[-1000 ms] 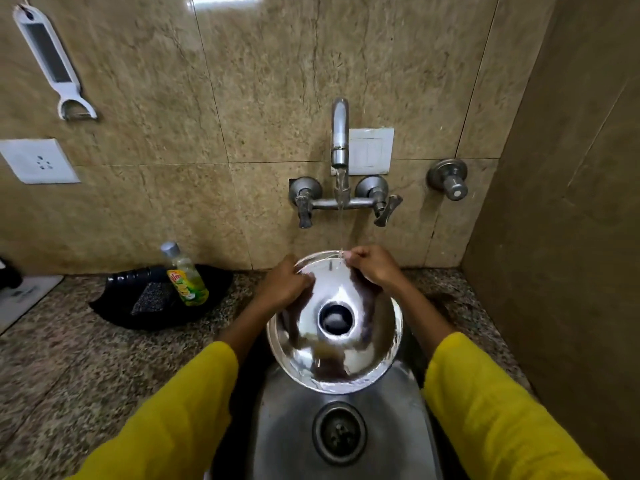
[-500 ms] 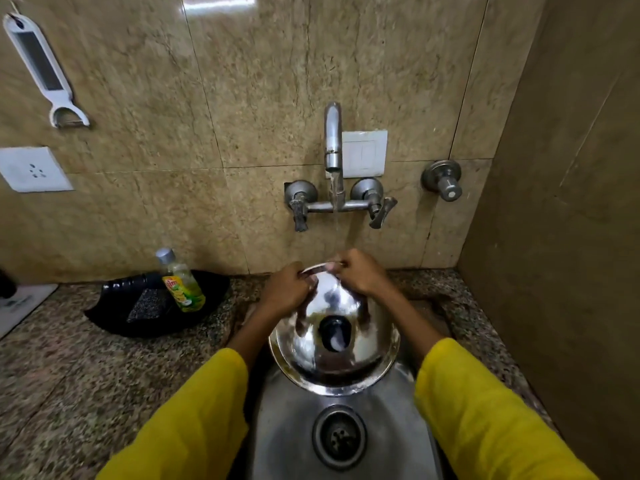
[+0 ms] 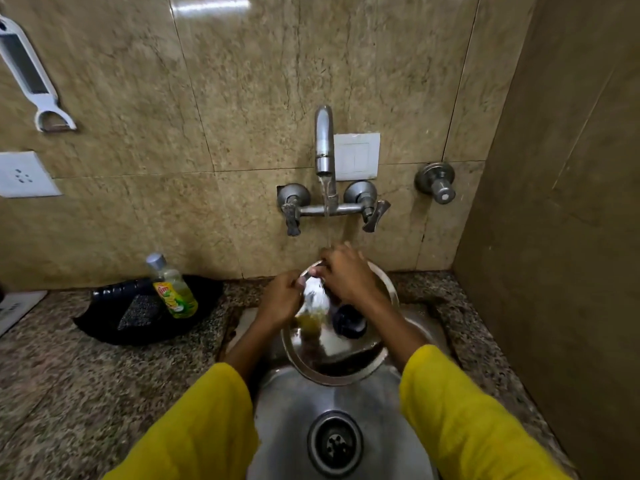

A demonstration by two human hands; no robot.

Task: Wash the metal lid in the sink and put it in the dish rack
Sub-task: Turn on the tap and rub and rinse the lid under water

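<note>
A home kitchen's washing-up corner — a small round stainless-steel sink (image 3: pixel 298 407) is sunk into a speckled granite desk (image 3: pixel 69 368) under glossy beige stone wall tiles (image 3: pixel 249 98). A chrome wall-mounted tap (image 3: pixel 324 147) runs water. A yellow-green bottle of dish soap (image 3: pixel 173 289) stands on a black tray (image 3: pixel 104 327) with a dark scrub pad (image 3: pixel 140 311) — and a white peeler-grater (image 3: pixel 31 77) hangs beside a white wall socket (image 3: pixel 24 174).

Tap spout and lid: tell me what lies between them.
In the head view, only a stream of running water falls from the spout to the lid, landing by the right hand at its far rim.
</note>
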